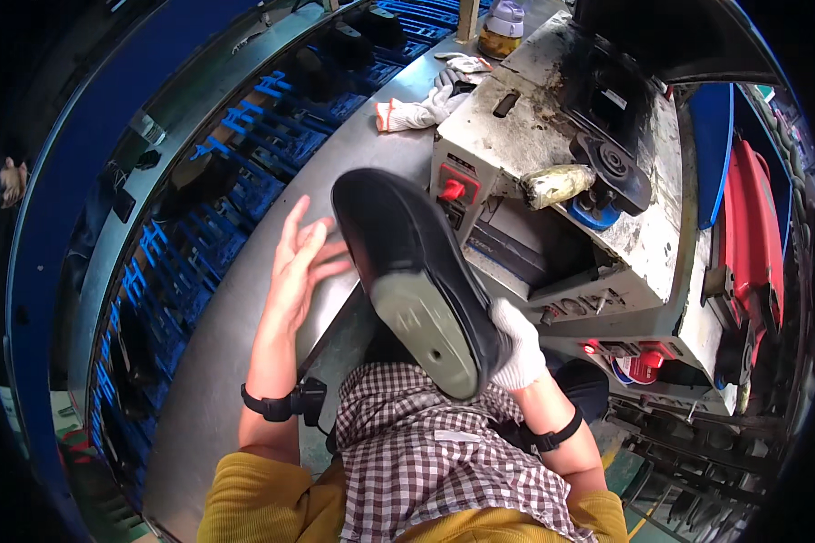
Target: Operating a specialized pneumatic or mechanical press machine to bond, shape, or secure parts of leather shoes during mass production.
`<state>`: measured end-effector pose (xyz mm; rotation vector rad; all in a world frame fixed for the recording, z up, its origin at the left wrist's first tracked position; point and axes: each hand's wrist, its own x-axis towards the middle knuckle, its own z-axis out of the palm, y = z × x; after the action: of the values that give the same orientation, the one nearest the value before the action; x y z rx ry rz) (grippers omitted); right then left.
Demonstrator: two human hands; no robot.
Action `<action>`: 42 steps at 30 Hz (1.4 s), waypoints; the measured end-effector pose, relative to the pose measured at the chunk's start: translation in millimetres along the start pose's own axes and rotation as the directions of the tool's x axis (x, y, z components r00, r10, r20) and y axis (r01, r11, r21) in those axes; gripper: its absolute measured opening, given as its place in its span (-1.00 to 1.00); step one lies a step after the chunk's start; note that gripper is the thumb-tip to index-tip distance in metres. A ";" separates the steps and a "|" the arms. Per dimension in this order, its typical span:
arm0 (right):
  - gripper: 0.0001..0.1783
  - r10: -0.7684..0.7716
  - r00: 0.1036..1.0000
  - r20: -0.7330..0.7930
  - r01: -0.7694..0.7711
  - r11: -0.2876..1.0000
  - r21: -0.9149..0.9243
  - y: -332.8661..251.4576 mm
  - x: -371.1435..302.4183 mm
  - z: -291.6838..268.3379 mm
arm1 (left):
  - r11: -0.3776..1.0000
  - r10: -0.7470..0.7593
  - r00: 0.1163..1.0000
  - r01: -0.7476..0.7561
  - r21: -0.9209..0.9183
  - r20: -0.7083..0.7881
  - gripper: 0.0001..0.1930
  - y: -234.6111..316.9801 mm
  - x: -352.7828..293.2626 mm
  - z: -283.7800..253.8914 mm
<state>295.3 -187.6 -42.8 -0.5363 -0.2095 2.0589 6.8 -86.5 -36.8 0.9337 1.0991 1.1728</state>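
A black shoe upper (391,217) is stretched over a pale grey-green shoe last (426,330), tilted in front of my chest with its toe pointing up and away. My right hand (518,351), in a white knitted glove, grips the heel end from the right; its fingertips are partly hidden behind the shoe. Bare and slightly blurred, my left hand (301,267) is raised just left of the toe. Its fingers are spread and hold nothing. Whether the left fingertips touch the upper, I cannot tell.
A worn white machine (480,113) with a red switch (453,188) and a wrapped handle (560,186) stands at right. White gloves (410,115) and a lidded jar (502,34) lie beyond on the metal table (217,353). Blue racks (244,172) run along the left.
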 end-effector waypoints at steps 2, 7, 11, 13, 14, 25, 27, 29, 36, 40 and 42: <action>-0.26 -0.038 0.999 0.018 0.040 0.993 -0.113 -5.8 17.5 19.5 | 0.996 -0.080 0.995 0.083 -0.036 0.058 -0.20 -3.5 -10.7 4.9; -0.31 -0.021 0.995 0.097 0.023 1.000 -0.021 -11.6 56.9 44.1 | 0.923 -0.182 0.899 0.296 -0.245 0.399 -0.09 -2.3 -26.4 17.8; -0.34 0.065 0.991 0.116 -0.075 0.994 0.080 -3.2 73.6 50.1 | 0.913 -0.193 0.914 0.301 -0.277 0.358 -0.04 -2.5 -25.7 16.1; -0.26 0.003 0.992 0.128 0.006 0.998 -0.069 6.9 78.8 53.0 | 0.893 -0.204 0.930 0.304 -0.331 0.306 -0.06 -8.1 -25.9 9.7; -0.22 -0.079 0.983 0.168 0.111 0.975 -0.190 11.0 79.8 58.2 | 0.874 -0.203 0.934 0.309 -0.375 0.295 -0.11 -16.5 -25.6 5.2; -0.24 -0.331 0.882 0.336 0.406 0.170 -0.898 -26.6 97.3 62.6 | 0.840 -0.186 0.982 0.176 -0.514 0.033 -0.32 21.6 36.1 -20.3; -0.26 -0.447 0.873 0.195 0.360 0.319 -0.877 -27.6 92.6 43.5 | 0.880 -0.216 0.973 0.159 -0.447 -0.078 -0.37 41.3 81.7 -30.0; -0.21 -0.482 0.872 0.089 0.286 0.353 -0.891 -34.5 80.8 19.8 | 0.925 -0.163 0.976 0.100 -0.367 -0.145 -0.44 52.1 143.7 -47.7; -0.13 -0.573 0.798 -0.188 0.083 0.413 -0.907 -33.1 49.7 -78.5 | 0.993 -0.056 0.863 0.098 0.058 -0.502 -0.34 40.6 352.2 -115.3; -0.14 -0.536 0.792 -0.294 0.111 0.599 -0.793 -23.5 57.5 -80.4 | 0.787 0.372 0.806 -0.010 0.617 -0.461 -0.29 25.3 408.9 -171.7; -0.15 -0.566 0.780 -0.268 0.150 0.584 -0.798 -20.8 57.2 -69.9 | 0.791 0.394 0.814 -0.063 0.609 -0.426 -0.31 21.5 425.3 -166.1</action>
<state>318.0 -132.7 -114.0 -1.3928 -0.8095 1.2632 -142.8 336.9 -121.8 1.2739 1.9138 1.3875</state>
